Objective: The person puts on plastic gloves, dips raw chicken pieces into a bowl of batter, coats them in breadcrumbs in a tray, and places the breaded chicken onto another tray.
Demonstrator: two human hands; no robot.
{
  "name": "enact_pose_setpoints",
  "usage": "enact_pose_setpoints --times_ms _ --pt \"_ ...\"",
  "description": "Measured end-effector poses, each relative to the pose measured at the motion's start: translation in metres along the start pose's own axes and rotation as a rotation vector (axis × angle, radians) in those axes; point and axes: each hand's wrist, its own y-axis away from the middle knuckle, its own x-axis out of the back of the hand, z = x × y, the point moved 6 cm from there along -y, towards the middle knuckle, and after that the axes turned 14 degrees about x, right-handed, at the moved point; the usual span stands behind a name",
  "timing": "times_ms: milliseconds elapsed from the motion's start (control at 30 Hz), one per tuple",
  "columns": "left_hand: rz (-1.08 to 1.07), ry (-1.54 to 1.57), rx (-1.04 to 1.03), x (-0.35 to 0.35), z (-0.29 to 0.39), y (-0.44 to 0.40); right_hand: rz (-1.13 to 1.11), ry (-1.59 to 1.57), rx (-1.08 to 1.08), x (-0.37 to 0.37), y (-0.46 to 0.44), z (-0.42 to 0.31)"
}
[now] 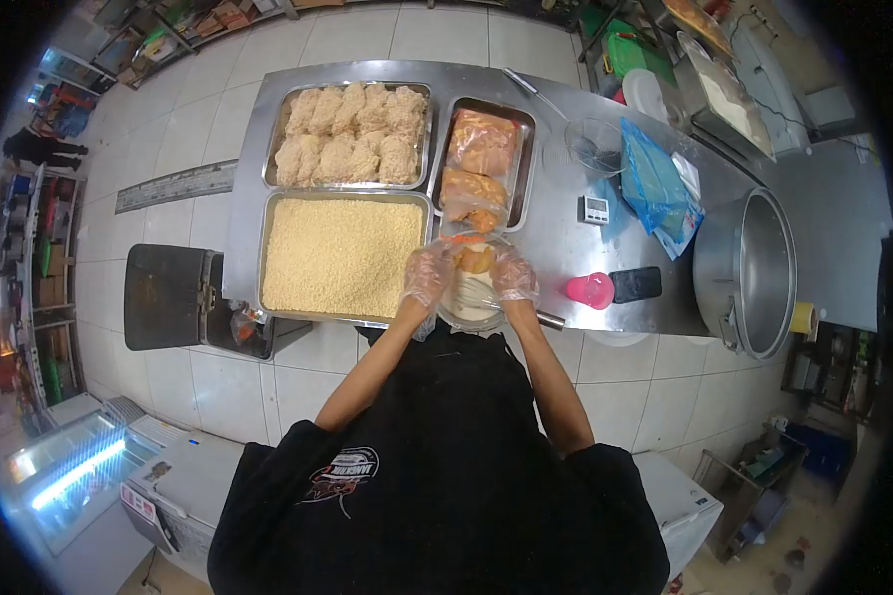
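Observation:
Both my hands wear clear plastic gloves at the table's near edge. My left hand [427, 275] and my right hand [515, 273] are closed on opposite sides of a clear plastic bag [458, 212] with orange marinated meat in it. A piece of the meat [475, 260] shows between my hands, above a round bowl of pale batter [471, 315]. A wire whisk [476, 291] lies in the bowl, its handle pointing right. Beyond, more bagged marinated meat [482, 142] lies in a metal tray [528, 159]. My fingertips are partly hidden by glove and bag.
Left of my hands is a tray of yellowish crumbs [342, 256]; behind it, a tray of crumb-coated pieces [347, 139]. To the right are a pink cup [591, 290], a phone [636, 285], a timer [594, 209], blue plastic bags [653, 183], a strainer [593, 144] and a large pot [747, 273].

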Motion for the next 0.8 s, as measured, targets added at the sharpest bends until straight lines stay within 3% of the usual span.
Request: enact_pose_setpoints --times_ms 33,100,133,200,267,300,367,433,500,567,633,700,800 --pt "0.005 0.000 0.005 0.011 -0.005 -0.001 -0.028 0.001 0.063 -0.029 0.004 0.015" --pt "0.003 -0.055 -0.205 0.039 0.005 0.002 -0.061 -0.002 0.133 -0.057 0.005 0.025" --pt "-0.037 0.145 0.027 0.056 -0.002 0.006 -0.168 0.042 0.185 -0.070 0.003 0.024" --pt "-0.017 0.205 0.036 0.079 -0.025 0.005 -0.279 0.082 0.242 -0.076 -0.001 0.015" --pt "-0.005 0.264 0.047 0.111 -0.048 0.009 -0.054 -0.411 0.283 -0.052 -0.005 0.002" --pt "-0.005 0.335 0.150 0.129 -0.059 0.013 -0.059 -0.412 0.285 -0.046 -0.007 -0.003" --pt "-0.001 0.412 0.255 0.158 -0.082 0.019 0.010 -0.386 0.052 -0.031 -0.013 0.003" --pt "0.037 0.511 0.301 0.190 -0.109 0.023 0.015 -0.296 0.089 0.000 -0.013 -0.018" --pt "0.056 0.462 0.293 0.217 -0.144 0.026 0.020 -0.205 0.115 0.025 -0.004 -0.043" --pt "0.081 0.439 0.283 0.236 -0.176 0.022 0.160 -0.215 0.167 0.055 -0.001 -0.065" --pt "0.099 0.382 0.187 0.253 -0.199 0.022 0.106 -0.140 0.150 0.062 0.003 -0.080" --pt "0.088 0.446 0.240 0.274 -0.204 0.027 0.135 -0.135 -0.036 0.057 0.012 -0.076" --pt "0.035 0.238 0.149 0.287 -0.215 0.023 0.166 -0.034 0.111 0.066 0.016 -0.097"
